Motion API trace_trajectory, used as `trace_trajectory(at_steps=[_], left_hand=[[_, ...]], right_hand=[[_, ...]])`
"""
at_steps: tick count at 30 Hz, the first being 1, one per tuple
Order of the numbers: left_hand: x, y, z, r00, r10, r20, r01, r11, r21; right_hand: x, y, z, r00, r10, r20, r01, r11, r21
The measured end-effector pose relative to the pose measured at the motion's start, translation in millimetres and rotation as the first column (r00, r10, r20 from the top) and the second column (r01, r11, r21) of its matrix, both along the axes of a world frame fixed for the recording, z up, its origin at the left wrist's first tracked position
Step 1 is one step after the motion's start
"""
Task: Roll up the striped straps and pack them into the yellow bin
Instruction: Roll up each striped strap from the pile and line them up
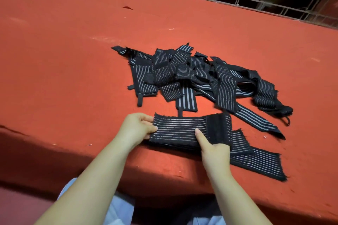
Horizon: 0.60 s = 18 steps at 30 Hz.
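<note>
- Two hands on one strap [182, 131]: my left hand [136, 127] pinches its left end, fingers [149, 129] curled over the edge, while my right hand [213, 149] presses a straight forefinger onto its middle (the other fingers look tucked, holding nothing).
- It lies on the red surface [73, 60] right before me, long axis running left to right, with a plain black patch at its right end.
- My left hand is nearer the free end, so I judge the roll should start there and travel rightward.
- Beyond it sits the pile of loose straps [197, 75]; more strap trails off to the right.
- I see no yellow bin.
</note>
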State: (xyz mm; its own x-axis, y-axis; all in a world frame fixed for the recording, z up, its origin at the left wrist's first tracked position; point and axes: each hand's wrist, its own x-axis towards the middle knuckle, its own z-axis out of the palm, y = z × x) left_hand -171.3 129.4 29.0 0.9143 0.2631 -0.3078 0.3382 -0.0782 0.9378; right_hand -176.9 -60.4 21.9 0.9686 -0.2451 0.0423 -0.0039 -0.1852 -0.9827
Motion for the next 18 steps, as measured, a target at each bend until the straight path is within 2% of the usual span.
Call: trace_trajectory(at_steps=[2, 6, 13, 18], left_hand=[[2.8, 3.6, -6.7, 1.000, 0.011, -0.019, -0.010, 0.997, 0.071], [9.6, 7.7, -14.6, 0.998, 0.031, -0.055, -0.020, 0.983, 0.184], [14.2, 15.6, -18.9, 0.992, 0.064, -0.112, -0.030, 0.959, 0.283], [13.2, 20.2, -23.2, 0.991, 0.065, -0.119, -0.029, 0.959, 0.284]], right_hand=[[5.3, 1.7, -10.5, 0.993, -0.007, -0.119, -0.007, 0.994, -0.112], [12.3, 5.3, -23.4, 0.959, -0.048, -0.279, 0.019, 0.994, -0.109], [21.0, 5.8, -35.6, 0.948, -0.087, -0.305, 0.039, 0.986, -0.159], [21.6, 8.5, -47.5, 0.969, -0.076, -0.236, 0.040, 0.987, -0.153]])
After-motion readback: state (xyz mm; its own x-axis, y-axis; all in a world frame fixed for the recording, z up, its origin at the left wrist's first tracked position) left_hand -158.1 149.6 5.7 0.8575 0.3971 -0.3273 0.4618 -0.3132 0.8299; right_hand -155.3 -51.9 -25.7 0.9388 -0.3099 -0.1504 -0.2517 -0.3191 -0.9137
